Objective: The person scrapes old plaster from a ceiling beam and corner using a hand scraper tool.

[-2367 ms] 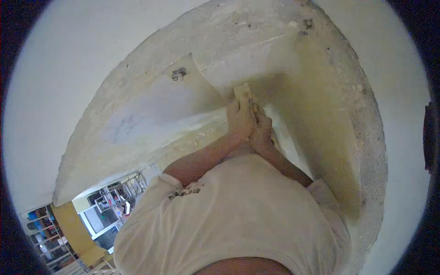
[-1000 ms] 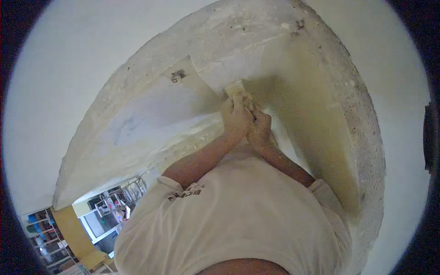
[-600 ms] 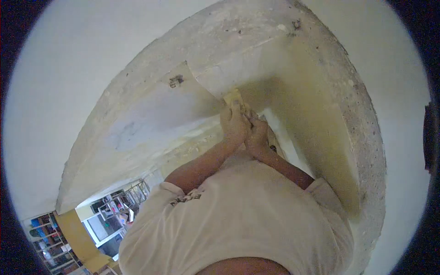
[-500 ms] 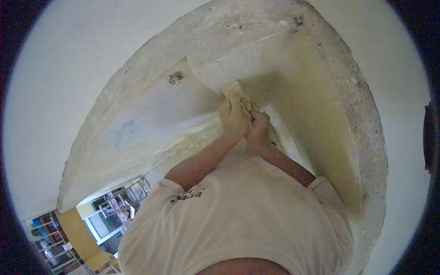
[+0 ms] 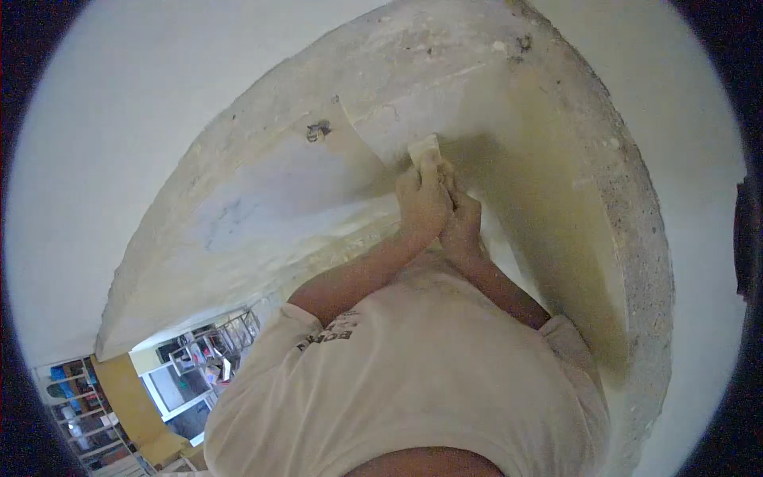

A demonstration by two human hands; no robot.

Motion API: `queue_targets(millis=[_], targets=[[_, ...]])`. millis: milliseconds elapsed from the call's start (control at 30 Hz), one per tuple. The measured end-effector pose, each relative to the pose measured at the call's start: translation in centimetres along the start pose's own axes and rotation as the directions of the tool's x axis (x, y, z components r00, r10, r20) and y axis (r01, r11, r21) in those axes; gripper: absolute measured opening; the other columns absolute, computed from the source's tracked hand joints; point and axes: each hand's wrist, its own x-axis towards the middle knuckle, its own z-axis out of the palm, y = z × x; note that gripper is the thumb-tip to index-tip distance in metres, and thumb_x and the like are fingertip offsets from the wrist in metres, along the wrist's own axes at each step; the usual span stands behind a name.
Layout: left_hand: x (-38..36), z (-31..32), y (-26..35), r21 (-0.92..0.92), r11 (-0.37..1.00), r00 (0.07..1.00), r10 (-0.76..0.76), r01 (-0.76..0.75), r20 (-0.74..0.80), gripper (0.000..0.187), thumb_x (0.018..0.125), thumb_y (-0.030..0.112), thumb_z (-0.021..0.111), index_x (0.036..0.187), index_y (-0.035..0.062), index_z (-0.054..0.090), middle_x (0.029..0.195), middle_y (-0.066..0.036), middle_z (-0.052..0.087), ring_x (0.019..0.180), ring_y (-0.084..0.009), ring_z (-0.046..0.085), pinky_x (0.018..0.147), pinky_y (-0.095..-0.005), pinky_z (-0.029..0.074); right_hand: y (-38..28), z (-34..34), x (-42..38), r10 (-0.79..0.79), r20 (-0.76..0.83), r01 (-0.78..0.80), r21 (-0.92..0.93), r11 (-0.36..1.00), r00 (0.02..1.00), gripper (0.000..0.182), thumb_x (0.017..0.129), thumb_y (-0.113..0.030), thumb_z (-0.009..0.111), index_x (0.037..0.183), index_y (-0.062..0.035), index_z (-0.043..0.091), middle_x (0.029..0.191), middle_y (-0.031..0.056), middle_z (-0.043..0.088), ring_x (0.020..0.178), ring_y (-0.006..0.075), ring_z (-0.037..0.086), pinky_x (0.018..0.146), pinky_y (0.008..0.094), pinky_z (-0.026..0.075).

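Observation:
Straight ahead, my left hand (image 5: pixel 424 203) is closed around a pale, flat rectangular piece (image 5: pixel 425 148). Its squared end sticks out beyond my fingers, against or very near the plastered surface (image 5: pixel 389 121). My right hand (image 5: pixel 461 222) is closed and pressed against my left, lower and to the right. Whether its fingers also grip the pale piece is hidden. The knuckles between the hands look coated with a pale, crumbly material. A whitish smooth patch (image 5: pixel 270 187) lies left of my hands, and a shadowed yellowish face (image 5: pixel 548 215) lies to the right.
A rough, bare grey band (image 5: pixel 636 230) borders the plastered area, with smooth painted wall (image 5: pixel 707 238) outside it. A dark hole (image 5: pixel 318 131) marks the upper left. Lower left, shelves (image 5: pixel 87 413) with assorted items stand beside a yellow panel (image 5: pixel 139 405) and a white-framed opening (image 5: pixel 171 393).
The whole view has shifted a little. My joined hands and the pale piece have moved slightly to the right, still held together.

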Motion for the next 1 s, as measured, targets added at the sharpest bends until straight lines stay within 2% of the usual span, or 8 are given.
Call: queue_targets(millis=[67, 167, 267, 567, 700, 767, 800, 1000], targets=[[-0.1, 0.0, -0.2, 0.035, 0.998, 0.998, 0.051, -0.050, -0.031, 0.045, 0.088, 0.032, 0.038, 0.064, -0.0021, 0.054, 0.051, -0.007, 0.049, 0.048, -0.0138, 0.046, 0.047, -0.0317, 0.038, 0.6, 0.6, 0.5, -0.212, -0.058, 0.218, 0.118, 0.969, 0.975, 0.028, 0.084, -0.020, 0.050, 0.103, 0.0001, 0.056, 0.087, 0.0143, 0.062, 0.074, 0.0167, 0.057, 0.066, 0.0315, 0.046], [-0.3, -0.4, 0.0, -0.045, 0.998, 0.998, -0.040, 0.042, 0.049, 0.046, 0.091, 0.036, 0.032, 0.067, 0.0033, 0.054, 0.056, -0.003, 0.051, 0.050, -0.0123, 0.045, 0.047, -0.0275, 0.036, 0.5, 0.6, -0.4, -0.117, -0.068, 0.111, -0.087, 0.990, 0.991, 0.028, 0.083, -0.018, 0.051, 0.103, 0.0002, 0.056, 0.084, 0.0123, 0.063, 0.073, 0.0161, 0.057, 0.065, 0.0312, 0.045], [-0.7, -0.5, 1.4, -0.072, 0.997, 0.998, -0.034, 0.038, 0.050, 0.046, 0.090, 0.037, 0.033, 0.067, 0.0028, 0.054, 0.055, -0.003, 0.050, 0.049, -0.0116, 0.045, 0.046, -0.0275, 0.036, -2.5, -0.1, 0.1, -0.211, -0.052, 0.214, 0.076, 0.974, 0.976, 0.027, 0.082, -0.018, 0.052, 0.101, 0.0004, 0.056, 0.080, 0.0140, 0.062, 0.073, 0.0149, 0.056, 0.065, 0.0319, 0.044], [-0.6, -1.3, 1.3, -0.160, 0.985, 0.998, 0.067, -0.066, 0.000, 0.039, 0.089, 0.028, 0.037, 0.068, -0.0001, 0.054, 0.056, -0.003, 0.051, 0.051, -0.0116, 0.046, 0.049, -0.0285, 0.038, -1.4, 0.4, 0.3, -0.146, 0.013, 0.146, -0.107, 0.983, 0.989, 0.026, 0.082, -0.020, 0.051, 0.094, 0.0012, 0.058, 0.083, 0.0156, 0.060, 0.072, 0.0231, 0.056, 0.063, 0.0350, 0.043], [-0.3, -1.6, -0.5, -0.224, 0.975, 1.000, -0.005, 0.011, 0.027, 0.041, 0.090, 0.034, 0.037, 0.068, 0.0038, 0.053, 0.060, -0.005, 0.053, 0.053, -0.0120, 0.048, 0.046, -0.0279, 0.037, 3.8, 2.4, 0.8, -0.549, -0.164, 0.487, -0.305, 0.818, 0.820, 0.030, 0.085, -0.024, 0.048, 0.092, 0.0040, 0.054, 0.080, 0.0127, 0.060, 0.067, 0.0168, 0.053, 0.062, 0.0325, 0.042], [-1.5, -2.2, 1.7, -0.132, 0.991, 0.999, 0.030, -0.028, 0.016, 0.040, 0.090, 0.033, 0.037, 0.069, 0.0037, 0.054, 0.061, -0.005, 0.053, 0.053, -0.0123, 0.048, 0.045, -0.0284, 0.037, -2.0, 0.9, -0.9, -0.105, 0.058, 0.111, -0.116, 0.987, 0.993, 0.030, 0.086, -0.026, 0.048, 0.091, 0.0025, 0.055, 0.086, 0.0132, 0.061, 0.068, 0.0180, 0.054, 0.062, 0.0313, 0.042], [-1.0, -2.1, 2.9, -0.162, 0.983, 0.996, 0.086, -0.085, -0.001, 0.040, 0.090, 0.032, 0.037, 0.068, 0.0034, 0.054, 0.060, -0.005, 0.053, 0.052, -0.0126, 0.048, 0.045, -0.0287, 0.037, -1.9, 1.1, -0.5, -0.106, 0.068, 0.114, -0.130, 0.985, 0.992, 0.030, 0.086, -0.026, 0.048, 0.091, 0.0025, 0.055, 0.086, 0.0132, 0.061, 0.068, 0.0180, 0.054, 0.062, 0.0313, 0.042], [-0.2, -2.9, 0.8, -0.145, 0.989, 0.999, 0.028, -0.032, -0.027, 0.043, 0.089, 0.034, 0.038, 0.064, 0.0020, 0.054, 0.053, -0.004, 0.051, 0.048, -0.0138, 0.047, 0.044, -0.0308, 0.037, 1.4, 3.7, 0.5, -0.569, -0.199, 0.531, -0.213, 0.820, 0.798, 0.031, 0.083, -0.029, 0.050, 0.093, 0.0002, 0.056, 0.077, 0.0082, 0.060, 0.066, 0.0142, 0.053, 0.061, 0.0298, 0.043]])
